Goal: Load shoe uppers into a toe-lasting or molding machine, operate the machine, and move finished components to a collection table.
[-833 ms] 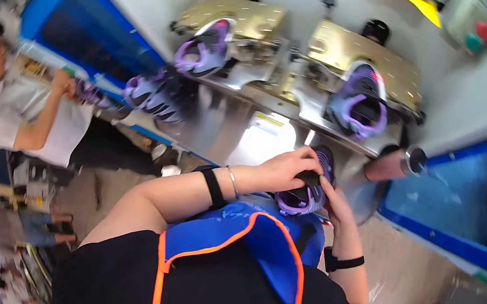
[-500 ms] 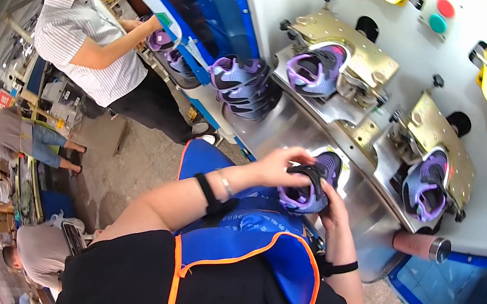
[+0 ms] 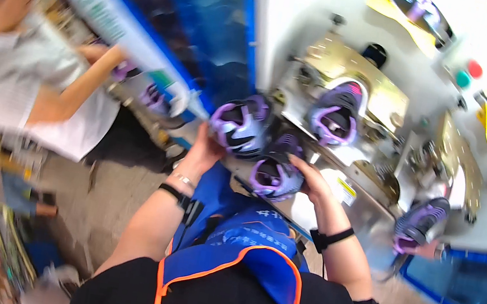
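Purple shoe (image 3: pixel 275 176) sits gripped in the right hand (image 3: pixel 311 179), fingers wrapped on its side. Just beside it, the left hand (image 3: pixel 204 148) clasps a second purple shoe (image 3: pixel 241 124). Beyond both, another shoe (image 3: pixel 335 111) rests on the brass-coloured machine (image 3: pixel 387 102).

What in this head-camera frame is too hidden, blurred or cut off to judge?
- Left hand: fingers hidden behind the purple shoe it touches; grip unclear.
- Right hand: beside a second shoe; fingertips hidden behind it.
- Co-worker's hand: motion blur hides what it handles.
- Shoe at right: blurred, and what it sits on is unclear.
- Floor clutter: smeared by the fisheye rim.
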`<state>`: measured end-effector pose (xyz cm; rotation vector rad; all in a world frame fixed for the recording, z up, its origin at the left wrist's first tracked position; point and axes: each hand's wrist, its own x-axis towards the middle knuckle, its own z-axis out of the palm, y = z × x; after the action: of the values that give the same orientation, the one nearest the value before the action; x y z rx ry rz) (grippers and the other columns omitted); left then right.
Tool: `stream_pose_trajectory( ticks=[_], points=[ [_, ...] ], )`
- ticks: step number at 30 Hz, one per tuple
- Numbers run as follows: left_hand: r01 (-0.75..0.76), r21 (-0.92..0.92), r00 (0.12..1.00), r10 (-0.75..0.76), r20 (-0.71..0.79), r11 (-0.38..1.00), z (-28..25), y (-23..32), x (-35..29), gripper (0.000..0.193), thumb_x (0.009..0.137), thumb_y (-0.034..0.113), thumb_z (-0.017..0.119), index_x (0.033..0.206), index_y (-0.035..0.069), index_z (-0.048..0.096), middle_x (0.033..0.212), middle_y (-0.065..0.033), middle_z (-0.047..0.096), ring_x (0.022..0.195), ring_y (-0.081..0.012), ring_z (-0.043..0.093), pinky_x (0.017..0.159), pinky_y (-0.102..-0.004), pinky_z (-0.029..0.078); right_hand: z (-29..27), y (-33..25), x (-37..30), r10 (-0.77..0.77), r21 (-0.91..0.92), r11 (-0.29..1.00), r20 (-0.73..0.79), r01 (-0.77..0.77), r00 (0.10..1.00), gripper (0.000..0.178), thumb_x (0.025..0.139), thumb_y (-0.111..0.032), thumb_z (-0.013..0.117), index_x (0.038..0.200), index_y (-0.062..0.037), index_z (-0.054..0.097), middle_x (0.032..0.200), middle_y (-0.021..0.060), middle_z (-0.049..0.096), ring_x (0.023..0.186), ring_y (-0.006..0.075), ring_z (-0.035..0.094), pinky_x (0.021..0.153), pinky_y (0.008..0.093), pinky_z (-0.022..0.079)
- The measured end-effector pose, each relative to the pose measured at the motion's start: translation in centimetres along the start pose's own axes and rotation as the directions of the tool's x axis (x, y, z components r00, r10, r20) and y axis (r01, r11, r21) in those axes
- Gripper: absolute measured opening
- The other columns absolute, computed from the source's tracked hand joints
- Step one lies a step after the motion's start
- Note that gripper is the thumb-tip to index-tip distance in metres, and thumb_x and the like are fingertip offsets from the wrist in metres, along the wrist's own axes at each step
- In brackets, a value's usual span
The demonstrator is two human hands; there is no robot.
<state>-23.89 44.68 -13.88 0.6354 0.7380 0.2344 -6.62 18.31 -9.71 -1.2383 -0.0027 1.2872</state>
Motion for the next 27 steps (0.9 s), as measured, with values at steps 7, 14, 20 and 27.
stream_pose_trajectory(
  ticks=[7,14,20,27],
  points=[
    [0.044,-0.202,0.985,-0.076,-0.155,0.978,-4.8,-2.1,0.0,0.059,0.095,0.048,0.047,0.131,0.002,0.045,0.133,-0.0175,0.051,0.127,-0.0309,0.047,0.106,-0.0439,0.039,-5.3,1.6,-6.5,-0.042,-0.253,0.966,0.060,0.056,0.997,0.077,0.080,-0.031,0.076,0.139,0.0031,0.041,0.128,0.0116,0.056,0.116,0.0161,0.053,0.101,0.0299,0.040],
    [0.162,0.744,0.787,-0.540,0.298,0.648,7.0,-3.2,-5.7,0.032,0.100,0.027,0.046,0.105,-0.001,0.061,0.099,-0.0149,0.068,0.096,-0.0220,0.066,0.086,-0.0318,0.052,-13.1,6.7,-10.3,-0.144,0.194,0.971,-0.006,0.143,0.990,0.067,0.086,-0.026,0.072,0.140,-0.0015,0.041,0.125,0.0079,0.060,0.112,0.0135,0.058,0.099,0.0300,0.045],
    [-0.937,0.159,0.018,-0.411,0.912,0.311,26.2,-8.7,-10.4,0.036,0.080,0.018,0.070,0.111,0.003,0.060,0.117,-0.0174,0.059,0.114,-0.0361,0.056,0.101,-0.0452,0.041,-14.2,8.9,-8.7,-0.303,0.325,0.873,-0.224,0.364,0.926,0.057,0.088,-0.028,0.069,0.133,-0.0017,0.049,0.126,0.0081,0.060,0.111,0.0150,0.060,0.097,0.0306,0.048],
    [-0.759,0.650,0.589,-0.390,0.708,0.033,27.9,-19.0,-1.7,0.070,0.077,0.022,0.077,0.139,0.008,0.048,0.126,-0.0182,0.059,0.116,-0.0251,0.058,0.100,-0.0325,0.043,-12.6,11.3,-9.4,-0.427,0.120,0.766,-0.640,0.632,0.639,0.071,0.089,-0.041,0.063,0.139,0.0043,0.039,0.130,0.0215,0.053,0.118,0.0282,0.056,0.100,0.0343,0.044]
  ],
)
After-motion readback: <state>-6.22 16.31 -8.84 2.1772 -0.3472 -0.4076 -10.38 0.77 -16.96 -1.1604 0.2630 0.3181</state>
